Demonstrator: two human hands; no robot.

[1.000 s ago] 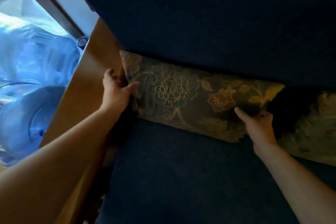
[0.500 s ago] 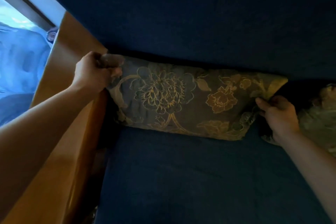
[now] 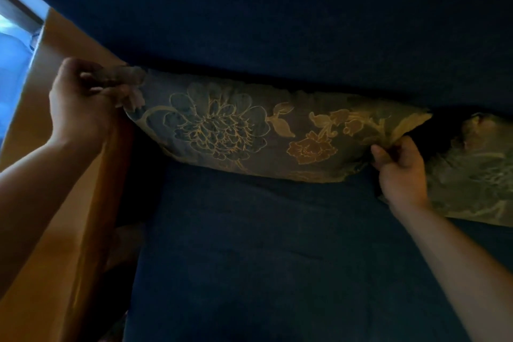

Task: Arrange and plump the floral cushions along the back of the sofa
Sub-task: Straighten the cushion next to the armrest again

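A long floral cushion [image 3: 249,130] with gold flowers on dark cloth leans against the dark blue sofa back [image 3: 277,22], its lower edge on the seat [image 3: 263,258]. My left hand [image 3: 80,103] is closed on its upper left corner, beside the wooden armrest. My right hand [image 3: 399,169] pinches its right end below the pointed corner. A second floral cushion [image 3: 477,169] lies at the right edge of the view, partly behind my right hand and cut off by the frame.
A wooden armrest [image 3: 55,230] runs down the left side of the sofa. Beyond it at the upper left is a bright window area [image 3: 11,64]. A dark gap separates the two cushions.
My left hand has moved from the cushion's left side up to its top corner and closed on it. My right hand shifted right to the cushion's end. The cushion stands more upright.
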